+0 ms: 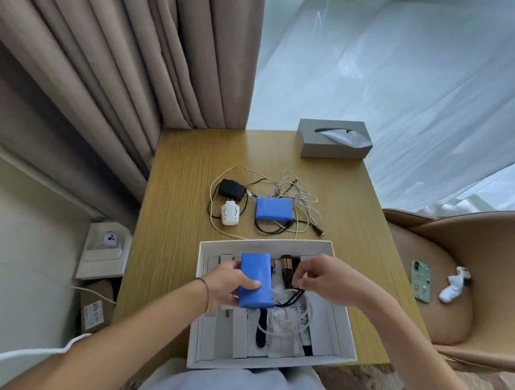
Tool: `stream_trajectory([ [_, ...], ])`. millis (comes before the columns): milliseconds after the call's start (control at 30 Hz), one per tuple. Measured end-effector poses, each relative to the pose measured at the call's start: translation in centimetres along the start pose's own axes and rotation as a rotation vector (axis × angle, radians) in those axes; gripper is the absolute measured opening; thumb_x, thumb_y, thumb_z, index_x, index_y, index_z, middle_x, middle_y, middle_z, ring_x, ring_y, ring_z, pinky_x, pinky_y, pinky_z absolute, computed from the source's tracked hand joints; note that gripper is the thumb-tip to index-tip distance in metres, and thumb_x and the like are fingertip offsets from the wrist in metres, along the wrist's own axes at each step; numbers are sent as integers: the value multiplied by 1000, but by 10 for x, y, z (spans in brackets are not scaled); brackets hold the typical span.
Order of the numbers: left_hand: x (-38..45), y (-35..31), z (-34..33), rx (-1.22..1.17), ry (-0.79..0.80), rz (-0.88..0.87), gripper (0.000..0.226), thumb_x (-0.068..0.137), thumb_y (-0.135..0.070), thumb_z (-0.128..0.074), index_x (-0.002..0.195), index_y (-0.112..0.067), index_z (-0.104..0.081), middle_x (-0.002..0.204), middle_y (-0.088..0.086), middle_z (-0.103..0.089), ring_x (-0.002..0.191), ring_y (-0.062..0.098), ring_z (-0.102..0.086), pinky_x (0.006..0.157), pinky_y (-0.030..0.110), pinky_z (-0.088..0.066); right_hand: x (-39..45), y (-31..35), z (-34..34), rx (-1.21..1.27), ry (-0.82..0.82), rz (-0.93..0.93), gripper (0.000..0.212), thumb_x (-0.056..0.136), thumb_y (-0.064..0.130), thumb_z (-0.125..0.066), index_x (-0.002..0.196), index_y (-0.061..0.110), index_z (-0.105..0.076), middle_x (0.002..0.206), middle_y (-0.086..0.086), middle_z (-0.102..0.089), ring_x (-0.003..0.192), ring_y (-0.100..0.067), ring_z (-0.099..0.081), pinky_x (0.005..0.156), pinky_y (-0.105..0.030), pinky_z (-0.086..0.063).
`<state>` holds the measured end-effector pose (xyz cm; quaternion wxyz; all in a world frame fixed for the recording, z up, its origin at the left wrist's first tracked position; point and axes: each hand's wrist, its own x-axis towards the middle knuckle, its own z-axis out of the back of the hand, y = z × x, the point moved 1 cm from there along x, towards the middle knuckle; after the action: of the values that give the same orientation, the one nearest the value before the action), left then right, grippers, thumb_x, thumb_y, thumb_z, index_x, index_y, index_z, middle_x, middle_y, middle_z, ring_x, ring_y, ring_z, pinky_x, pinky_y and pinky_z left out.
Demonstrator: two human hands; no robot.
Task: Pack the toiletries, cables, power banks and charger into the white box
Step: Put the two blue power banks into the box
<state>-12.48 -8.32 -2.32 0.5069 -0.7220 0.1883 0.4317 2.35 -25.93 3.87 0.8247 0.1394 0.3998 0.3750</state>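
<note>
A blue power bank [255, 279] is gripped by the left hand [231, 281], the thumb laid across its top face and the fingers wrapped under its left edge. It is held over the open white box [337, 318], slightly tilted. Black leads [291, 299] trail from its near right corner, and these are pinched between the thumb and fingertips of the right hand [325, 280], just to the right of the pack. The two hands are close together but not touching, both above the middle of the box.

Beneath the hands, inside the box, a dark brown bottle [286, 269] is seen between them, and nearer the body a white cable [299, 317] is coiled over a clear pouch [284, 336], with a black comb-like item [262, 329] lying to its left. White cardboard dividers run along the box floor.

Beyond the hands, on the wooden table [177, 220], a second blue power bank [274, 209] is lying flat, with a black charger [232, 190] and a small white device [229, 212] to its left. A tangle of white and black cables [302, 203] is spread around and to the right of them. Further off, past the right hand, a grey tissue box [333, 138] is placed at the far table edge.

To the right of the right hand, on a tan chair [454, 294], a phone in a green case [421, 280] and a small white object [454, 284] are resting.
</note>
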Motion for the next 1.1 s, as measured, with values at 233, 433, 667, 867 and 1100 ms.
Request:
stream_trajectory([
  [233,20,-1,-2,-8,-146,-39,55,79,-7,-83,126,-5,-54,117,14,-68,101,31,-70,83,49,-61,0,-5,-4,-429,-131,65,43,87,-4,-53,107,25,-78,101,4,-75,96,-20,-66,83,-33,-57],
  [433,32,1,-19,31,-168,-52,48,89,0,-69,132,-7,-48,124,13,-60,112,34,-63,92,55,-56,5,2,-14,-733,-250,173,15,73,1,-64,78,13,-72,88,-3,-63,88,-22,-51,85,-38,-50],
  [667,47,17,-31,86,-262,-55,57,89,-1,-67,135,-18,-38,132,13,-52,117,36,-59,84,53,-59,3,2,-25,-779,-211,163,23,81,2,-57,69,21,-56,60,4,-50,62,-19,-49,75,-36,-44],
  [867,52,32,-27,428,-401,-143,68,80,-30,-80,136,-22,-44,119,8,-65,102,29,-66,84,43,-60,1,-4,-49,-552,-294,69,14,91,11,-55,81,21,-57,77,1,-62,72,-21,-55,58,-29,-36],
  [1100,53,26,-23,832,-457,-310,66,76,-47,-79,130,-22,-52,120,-1,-67,104,21,-65,81,30,-52,20,-1,-71,-395,-392,42,34,82,4,-64,113,18,-58,90,2,-65,79,-19,-56,60,-30,-43],
])
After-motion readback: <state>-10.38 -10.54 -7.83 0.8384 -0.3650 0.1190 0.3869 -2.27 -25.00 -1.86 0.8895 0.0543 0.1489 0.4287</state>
